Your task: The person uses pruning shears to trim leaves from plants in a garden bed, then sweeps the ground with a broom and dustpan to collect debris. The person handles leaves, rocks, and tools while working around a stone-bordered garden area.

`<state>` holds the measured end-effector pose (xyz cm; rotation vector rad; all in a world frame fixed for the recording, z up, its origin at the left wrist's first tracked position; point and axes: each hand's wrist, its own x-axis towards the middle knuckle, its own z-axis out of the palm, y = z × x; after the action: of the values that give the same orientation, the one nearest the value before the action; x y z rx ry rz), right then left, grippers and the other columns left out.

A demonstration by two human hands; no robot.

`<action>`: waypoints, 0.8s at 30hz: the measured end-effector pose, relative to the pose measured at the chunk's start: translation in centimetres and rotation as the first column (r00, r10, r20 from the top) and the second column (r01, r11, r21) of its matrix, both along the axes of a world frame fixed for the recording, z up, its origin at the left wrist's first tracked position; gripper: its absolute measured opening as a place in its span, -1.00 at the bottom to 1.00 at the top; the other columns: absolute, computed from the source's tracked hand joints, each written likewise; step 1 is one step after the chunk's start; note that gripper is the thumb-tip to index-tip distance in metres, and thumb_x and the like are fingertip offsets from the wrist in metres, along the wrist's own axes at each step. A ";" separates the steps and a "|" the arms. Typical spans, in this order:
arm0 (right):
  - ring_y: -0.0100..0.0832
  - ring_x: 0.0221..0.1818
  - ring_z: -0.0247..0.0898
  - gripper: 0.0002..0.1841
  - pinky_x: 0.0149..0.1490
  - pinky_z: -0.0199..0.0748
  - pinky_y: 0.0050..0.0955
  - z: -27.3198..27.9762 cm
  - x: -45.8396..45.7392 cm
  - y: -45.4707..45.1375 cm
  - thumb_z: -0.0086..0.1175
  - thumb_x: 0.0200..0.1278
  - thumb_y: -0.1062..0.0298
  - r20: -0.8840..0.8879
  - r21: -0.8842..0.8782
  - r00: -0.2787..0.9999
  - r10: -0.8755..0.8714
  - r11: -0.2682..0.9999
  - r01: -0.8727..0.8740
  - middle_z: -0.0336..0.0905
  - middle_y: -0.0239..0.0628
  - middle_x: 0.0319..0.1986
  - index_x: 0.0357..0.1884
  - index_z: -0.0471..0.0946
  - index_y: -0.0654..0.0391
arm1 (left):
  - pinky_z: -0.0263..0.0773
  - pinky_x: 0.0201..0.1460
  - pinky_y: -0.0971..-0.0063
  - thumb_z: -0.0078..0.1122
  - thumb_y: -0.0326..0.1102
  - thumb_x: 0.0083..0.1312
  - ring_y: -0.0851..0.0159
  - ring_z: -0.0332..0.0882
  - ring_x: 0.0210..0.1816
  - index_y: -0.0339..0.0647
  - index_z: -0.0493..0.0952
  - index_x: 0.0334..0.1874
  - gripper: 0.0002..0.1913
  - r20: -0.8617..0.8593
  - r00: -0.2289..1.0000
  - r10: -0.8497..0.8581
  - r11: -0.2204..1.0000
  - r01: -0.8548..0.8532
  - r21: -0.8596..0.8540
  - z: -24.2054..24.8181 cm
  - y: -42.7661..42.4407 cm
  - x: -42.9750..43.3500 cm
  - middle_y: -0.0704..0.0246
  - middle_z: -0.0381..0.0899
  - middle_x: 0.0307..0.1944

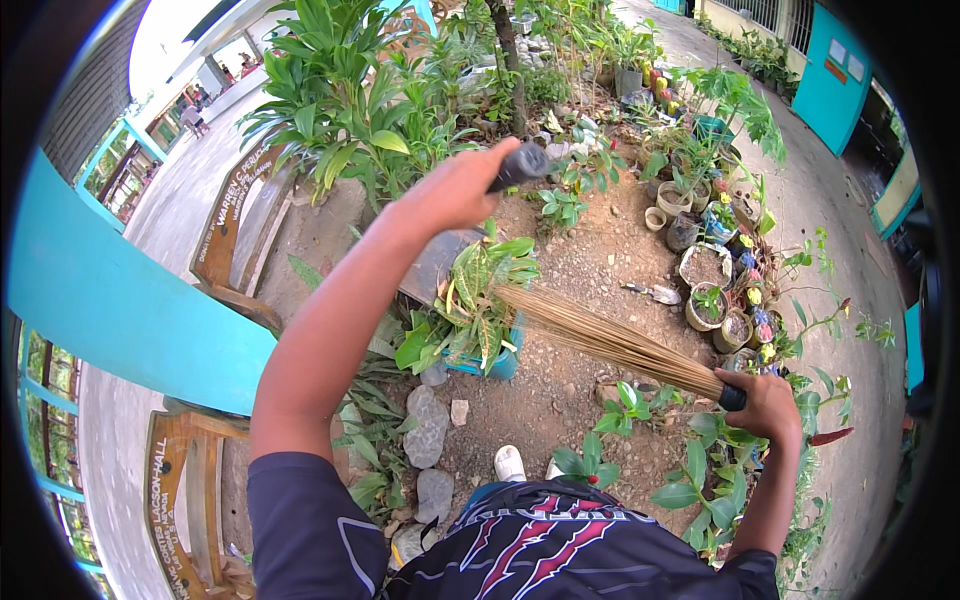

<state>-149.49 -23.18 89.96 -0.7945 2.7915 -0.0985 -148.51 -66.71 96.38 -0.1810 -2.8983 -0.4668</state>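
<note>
My left hand (466,189) is closed around a thick black handle (523,166), raised in front of me. Below that forearm is a flat grey panel (433,264); my arm hides whether the handle joins it. My right hand (766,406) grips the dark bound end of a stick broom (615,341). The broom's bristles point left and reach a heap of green and yellow leaves (480,300). Those leaves fill a teal plastic bin (504,365) on the soil, spilling above its rim.
A hand trowel (652,292) lies on the soil near potted plants (705,306) along the right border. Large stones (427,427) edge the bed at left. Wooden benches (236,217) bearing writing and a turquoise post (135,292) stand further left. Leafy plants (592,457) grow near my feet.
</note>
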 end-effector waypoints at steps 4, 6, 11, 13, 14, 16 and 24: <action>-0.15 -0.45 0.48 -0.39 -0.24 0.42 -0.29 0.2 0.0 -0.3 0.19 -0.41 0.29 0.013 0.009 1.000 -0.017 1.000 0.017 0.54 -0.11 -0.51 -0.06 0.53 -0.22 | 0.37 -0.15 0.18 0.09 -0.51 -0.05 -0.09 0.46 -0.18 -0.17 0.18 0.14 -0.39 -0.130 0.990 -0.050 0.998 0.045 -0.043 1.3 -1.7 0.5 0.00 0.50 -0.27; -0.14 -0.44 0.48 -0.39 -0.23 0.43 -0.29 0.2 0.0 -0.3 0.19 -0.41 0.29 0.011 0.003 1.000 -0.014 1.000 0.014 0.54 -0.11 -0.50 -0.06 0.53 -0.22 | 0.36 -0.15 0.19 0.09 -0.51 -0.05 -0.09 0.46 -0.18 -0.16 0.19 0.13 -0.40 -0.074 0.997 -0.014 0.998 0.009 -0.058 2.1 -1.8 0.7 -0.01 0.50 -0.27; -0.14 -0.42 0.48 -0.39 -0.20 0.43 -0.28 0.0 -0.3 -0.3 0.20 -0.41 0.31 0.017 -0.015 1.000 -0.011 1.000 0.011 0.55 -0.10 -0.48 -0.06 0.54 -0.20 | 0.36 -0.12 0.20 0.08 -0.51 -0.04 -0.08 0.47 -0.18 -0.12 0.21 0.10 -0.43 -0.147 0.988 -0.044 0.997 0.034 -0.070 4.0 -3.0 1.7 0.01 0.51 -0.30; -0.14 -0.41 0.49 -0.39 -0.19 0.43 -0.28 0.0 -0.3 -0.5 0.20 -0.41 0.31 0.023 -0.015 1.000 -0.015 1.000 0.015 0.55 -0.10 -0.48 -0.06 0.53 -0.20 | 0.38 -0.10 0.24 0.09 -0.50 -0.02 -0.02 0.50 -0.20 -0.14 0.24 0.06 -0.48 -0.213 0.977 0.011 0.996 -0.031 -0.088 5.4 -3.6 2.5 0.05 0.53 -0.28; -0.14 -0.41 0.49 -0.39 -0.19 0.43 -0.28 0.0 -0.4 -0.5 0.19 -0.41 0.32 0.027 -0.015 0.999 -0.017 1.000 0.017 0.55 -0.10 -0.48 -0.06 0.53 -0.20 | 0.39 -0.10 0.27 0.10 -0.50 -0.01 0.02 0.52 -0.20 -0.15 0.25 0.05 -0.50 -0.227 0.973 0.031 0.995 -0.051 -0.083 6.3 -3.8 3.0 0.08 0.53 -0.28; -0.15 -0.43 0.49 -0.37 -0.23 0.44 -0.29 -0.3 -0.5 -0.3 0.18 -0.46 0.31 0.015 -0.015 1.000 -0.018 1.000 0.018 0.55 -0.11 -0.47 -0.06 0.54 -0.18 | 0.41 -0.08 0.32 0.13 -0.50 0.01 0.12 0.54 -0.21 -0.18 0.26 0.02 -0.53 -0.249 0.966 0.070 0.995 -0.084 -0.046 8.1 -4.0 4.0 0.15 0.55 -0.27; -0.16 -0.43 0.49 -0.39 -0.24 0.44 -0.27 -1.2 -1.9 -2.1 0.20 -0.44 0.27 -0.018 0.008 0.997 0.069 0.998 -0.069 0.55 -0.12 -0.49 -0.08 0.54 -0.18 | 0.40 -0.03 0.44 0.19 -0.52 0.07 0.39 0.49 -0.19 -0.25 0.39 -0.14 -0.70 -0.161 0.980 0.115 0.988 -0.095 0.122 6.9 -4.8 5.4 0.37 0.52 -0.27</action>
<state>-151.36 -25.27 88.78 -0.8937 2.7764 -0.0698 -143.13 -71.47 103.27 -0.0466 -2.6923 -0.5679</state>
